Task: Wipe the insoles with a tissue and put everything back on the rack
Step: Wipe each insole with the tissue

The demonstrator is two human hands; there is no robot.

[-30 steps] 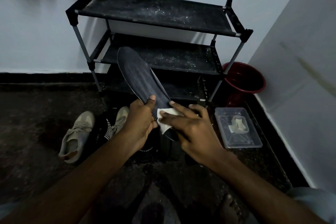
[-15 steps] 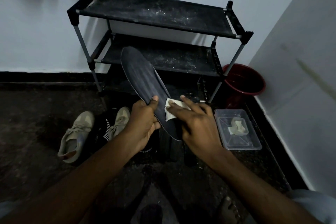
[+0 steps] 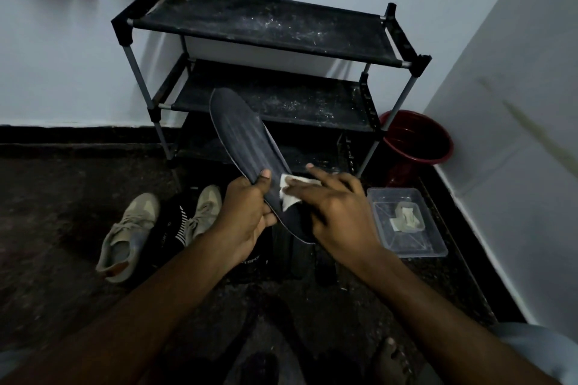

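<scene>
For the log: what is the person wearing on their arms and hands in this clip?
Nothing is visible on either one: the left hand and right hand are bare, with no gloves, rings or watch in view. Both forearms are uncovered up to the frame's bottom edge, with no sleeves showing.

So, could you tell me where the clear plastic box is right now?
The clear plastic box sits on the floor at right, just in front of the red bucket and beside the right hand.

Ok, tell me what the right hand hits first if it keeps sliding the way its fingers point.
The right hand, pressing the tissue on the insole, points up-left. It would probably meet the left hand thumb gripping the insole's edge first; depth is hard to judge.
</scene>
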